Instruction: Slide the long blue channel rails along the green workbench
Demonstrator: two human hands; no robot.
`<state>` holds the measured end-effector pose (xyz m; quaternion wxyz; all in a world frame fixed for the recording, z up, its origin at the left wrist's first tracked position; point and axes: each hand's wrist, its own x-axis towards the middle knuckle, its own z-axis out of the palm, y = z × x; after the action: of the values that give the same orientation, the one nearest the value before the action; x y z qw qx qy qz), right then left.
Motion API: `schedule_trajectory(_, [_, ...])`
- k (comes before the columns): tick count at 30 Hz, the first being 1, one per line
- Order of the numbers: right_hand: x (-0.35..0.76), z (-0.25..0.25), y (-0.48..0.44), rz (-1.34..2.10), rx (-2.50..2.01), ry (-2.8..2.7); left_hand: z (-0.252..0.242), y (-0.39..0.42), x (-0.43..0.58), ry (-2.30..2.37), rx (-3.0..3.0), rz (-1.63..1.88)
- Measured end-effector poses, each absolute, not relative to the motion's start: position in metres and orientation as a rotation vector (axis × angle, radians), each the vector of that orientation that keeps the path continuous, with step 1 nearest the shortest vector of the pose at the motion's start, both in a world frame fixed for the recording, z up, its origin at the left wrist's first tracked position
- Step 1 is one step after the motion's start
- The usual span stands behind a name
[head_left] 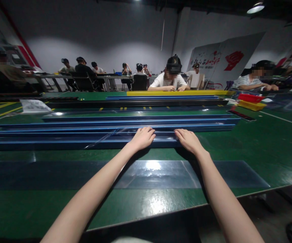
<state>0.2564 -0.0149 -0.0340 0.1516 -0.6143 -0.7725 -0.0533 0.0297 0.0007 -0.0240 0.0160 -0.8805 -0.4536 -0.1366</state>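
A long dark blue channel (pixel 59 141) with raised rims lies crosswise in front of me on the green table. My left hand (pixel 143 138) is closed over it, fingers bent across its far rim and the thumb mostly hidden. Near the channel's right end, my right hand (pixel 187 139) grips it with the fingertips pointing inward. Between the hands a short stretch of the channel shows. A strip of clear film (pixel 105 136) lies slantwise over the channel, left of my left hand. Just beyond are more blue channels (pixel 198 121), parallel to it.
A flat transparent plastic strip (pixel 85 173) lies on the green table (pixel 269 148) near its front edge. Farther back are a black profile (pixel 135 103), a yellow profile (pixel 176 92), a phone (pixel 241 115), a red tray (pixel 250 98) and a yellow tray (pixel 252 105). People sit opposite.
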Motion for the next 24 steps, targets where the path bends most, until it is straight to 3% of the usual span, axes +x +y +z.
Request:
schedule_trajectory(10, [0.229, -0.04, -0.021, -0.454, -1.621, -2.191, -0.029, -0.003, 0.037, -1.395, -2.707, -0.48])
schedule_trajectory(24, [0.243, -0.036, -0.012, -0.185, -1.682, -2.235, -0.025, -0.003, 0.035, -1.41, -2.7, -0.475])
